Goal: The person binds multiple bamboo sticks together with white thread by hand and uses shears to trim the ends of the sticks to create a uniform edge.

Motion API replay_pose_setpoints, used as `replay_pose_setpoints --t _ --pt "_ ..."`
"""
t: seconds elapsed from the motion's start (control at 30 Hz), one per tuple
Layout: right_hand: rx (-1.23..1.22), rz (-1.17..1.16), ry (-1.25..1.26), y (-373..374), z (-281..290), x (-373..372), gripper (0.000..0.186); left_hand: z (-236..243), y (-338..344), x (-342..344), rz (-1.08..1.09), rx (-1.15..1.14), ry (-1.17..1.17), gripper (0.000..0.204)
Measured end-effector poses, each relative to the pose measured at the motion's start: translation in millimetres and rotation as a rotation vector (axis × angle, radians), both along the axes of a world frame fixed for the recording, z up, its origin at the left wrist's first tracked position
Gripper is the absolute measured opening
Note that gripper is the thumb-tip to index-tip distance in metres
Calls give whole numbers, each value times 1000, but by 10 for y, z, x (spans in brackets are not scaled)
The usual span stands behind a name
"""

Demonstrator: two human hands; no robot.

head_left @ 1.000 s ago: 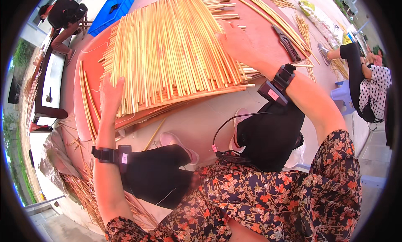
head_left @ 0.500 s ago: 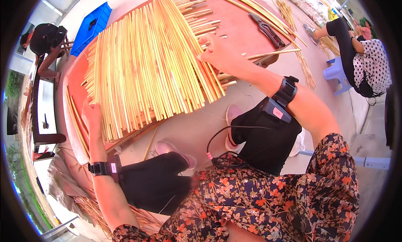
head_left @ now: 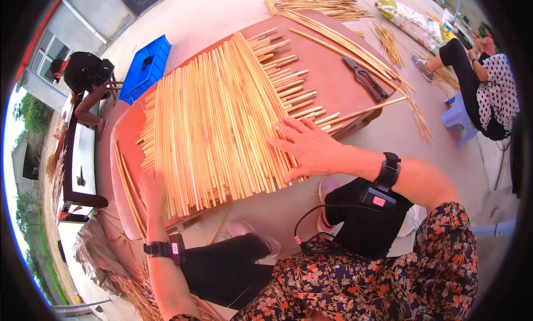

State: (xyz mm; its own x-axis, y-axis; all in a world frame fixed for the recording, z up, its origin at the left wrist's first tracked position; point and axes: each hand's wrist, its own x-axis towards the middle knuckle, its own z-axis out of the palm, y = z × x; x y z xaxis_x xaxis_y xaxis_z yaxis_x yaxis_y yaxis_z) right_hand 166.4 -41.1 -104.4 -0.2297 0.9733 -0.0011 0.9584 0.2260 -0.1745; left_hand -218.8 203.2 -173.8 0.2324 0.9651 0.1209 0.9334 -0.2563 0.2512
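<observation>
We hold our right hand (head_left: 312, 148) spread wide over thin, straight yellow sticks (head_left: 216, 121) layered on the reddish table (head_left: 327, 57), but cannot tell whether our left hand (head_left: 152, 190), at their left edge, grips any.

Resting right hand (head_left: 313, 150) (spread wide) on right edge of stick layer (head_left: 216, 126), with left hand (head_left: 152, 191) beside left edge.

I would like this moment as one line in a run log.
left-hand grip: by left edge of stick layer, closure unclear | right-hand grip: open, on right edge | shears: on red table
</observation>
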Motion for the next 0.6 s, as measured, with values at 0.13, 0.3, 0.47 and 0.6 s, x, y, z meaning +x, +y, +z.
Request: replay_pose_setpoints --t 0.13,0.3,0.47,0.6 --pt "-28 -51 -11 80 -21 206 79 105 -146 167 63 -30 85 45" --pt "-78 -54 181 293 -80 579 72 235 -222 223 94 -20 97 46" --pt "-149 -113 191 254 43 417 64 146 -159 223 107 -25 94 45" --pt "-157 -145 100 189 146 146 51 166 -180 192 131 -24 86 43"
